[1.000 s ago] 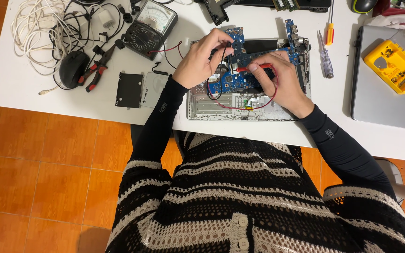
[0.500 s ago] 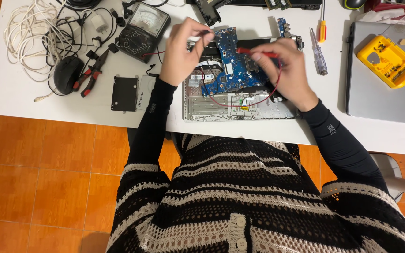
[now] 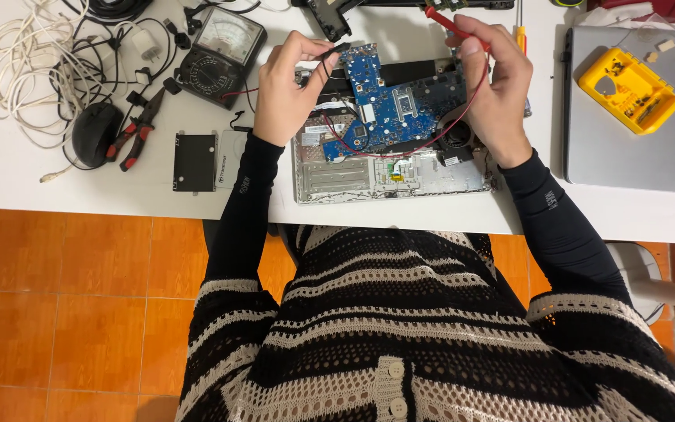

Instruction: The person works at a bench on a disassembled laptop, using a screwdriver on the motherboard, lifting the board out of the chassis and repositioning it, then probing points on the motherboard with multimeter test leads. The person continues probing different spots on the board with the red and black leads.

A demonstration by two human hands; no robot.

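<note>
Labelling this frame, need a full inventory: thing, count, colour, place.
blue circuit board: 1, blue, on the open laptop base
open silver laptop base: 1, silver, table centre
analog multimeter: 1, black, upper left
red probe: 1, red, in right hand
black probe: 1, black, in left hand
red-handled pliers: 1, left
black mouse: 1, left
white cable bundle: 1, far left
black drive caddy: 1, left of laptop
yellow bit case: 1, right
left hand: 1
right hand: 1
</note>
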